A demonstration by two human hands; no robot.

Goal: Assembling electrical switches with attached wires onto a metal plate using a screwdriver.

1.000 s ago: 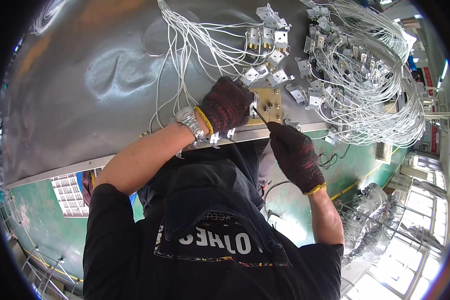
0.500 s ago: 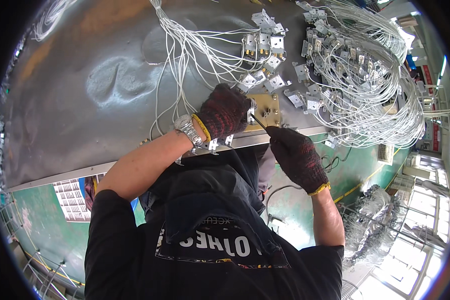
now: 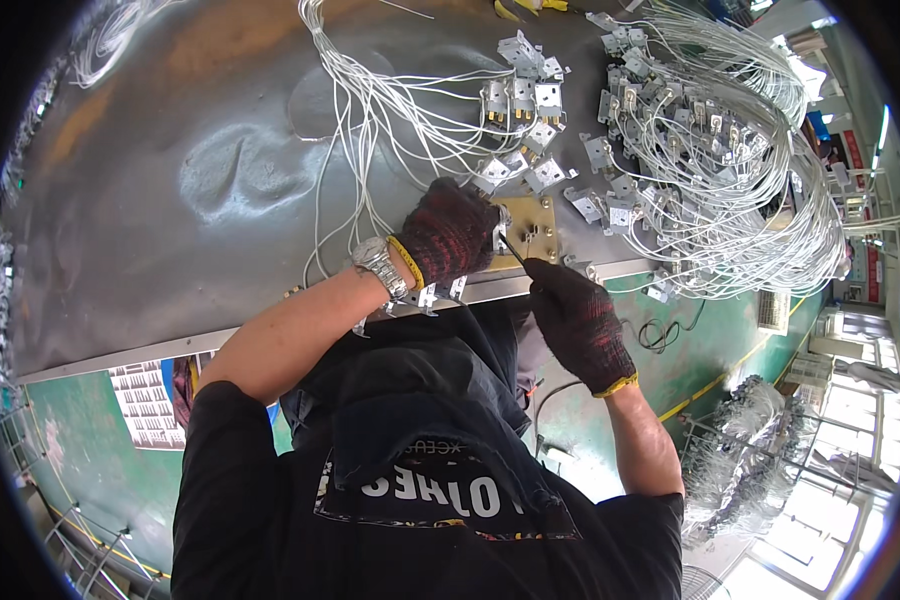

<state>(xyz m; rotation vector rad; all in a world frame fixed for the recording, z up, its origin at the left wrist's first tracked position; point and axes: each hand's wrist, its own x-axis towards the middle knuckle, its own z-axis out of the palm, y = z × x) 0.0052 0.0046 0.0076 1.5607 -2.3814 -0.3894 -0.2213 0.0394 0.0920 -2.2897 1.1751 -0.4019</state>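
My left hand [image 3: 448, 232], in a dark red-and-black knit glove, is closed at a small silvery metal bracket [image 3: 502, 228] on the left part of a brass-coloured plate [image 3: 538, 222]. Its fingertips are partly hidden behind the glove. My right hand [image 3: 580, 325], gloved alike, grips a thin dark rod-like tool [image 3: 513, 252], whose handle is hidden in the fist. The tool slants up and left, its tip at the bracket. Several studs stand on the plate, by the table's near edge. White wires [image 3: 365, 120] run from the upper left to several metal brackets [image 3: 522, 98] beyond the plate.
A large heap of white-wired brackets [image 3: 710, 170] covers the right end of the metal table [image 3: 240, 260]. More brackets [image 3: 428, 297] hang at the near edge below my left wrist. A yellow-handled tool [image 3: 530, 8] lies at the far edge. Wire bundles [image 3: 740, 440] stand low on the right.
My right hand and the tool have shifted slightly left and nearer to me. My left hand stays at the bracket. The view has tilted a little, bringing the yellow-handled tool into sight.
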